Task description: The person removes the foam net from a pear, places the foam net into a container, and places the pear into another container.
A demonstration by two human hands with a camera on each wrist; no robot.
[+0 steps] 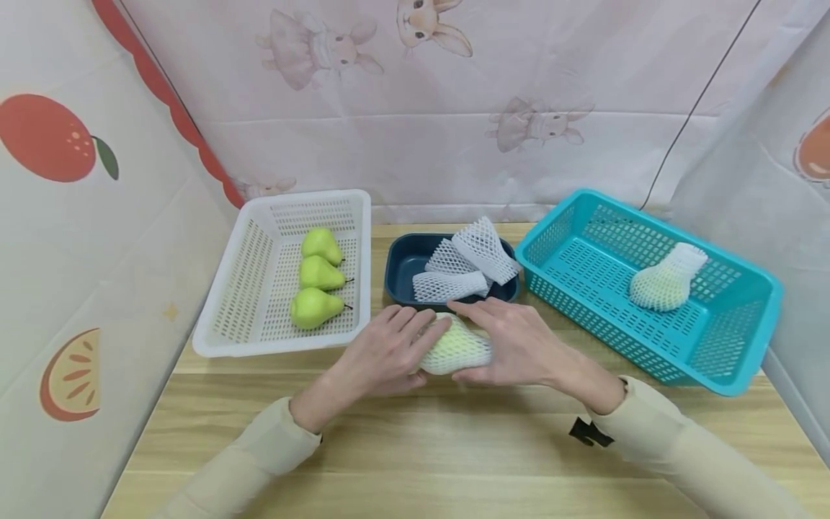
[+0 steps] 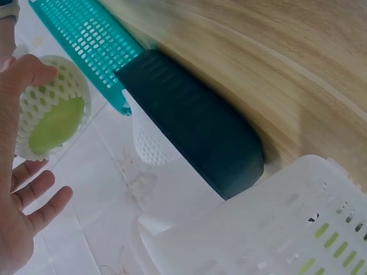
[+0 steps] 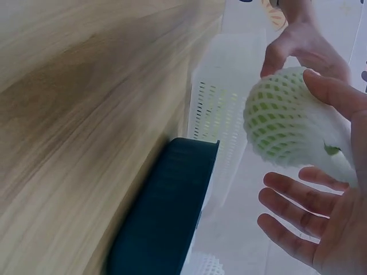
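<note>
Between my two hands is a green pear (image 1: 456, 349) in a white foam net sleeve, held just above the table in front of the dark blue tray. My left hand (image 1: 390, 347) grips its round end, thumb lying on the net. In the left wrist view, bare green skin of the pear (image 2: 57, 127) shows at the sleeve's open end. My right hand (image 1: 524, 343) holds the narrow end of the sleeve, the thumb on top and the other fingers spread below. The stem end is mostly covered by the net in the right wrist view.
A white basket (image 1: 220, 303) with three bare pears (image 1: 318, 308) stands at the left. Several foam net sleeves (image 1: 483, 249) lie in the dark blue tray (image 1: 403, 270). At the right, a teal basket (image 1: 570, 252) holds one sleeved pear (image 1: 661, 285).
</note>
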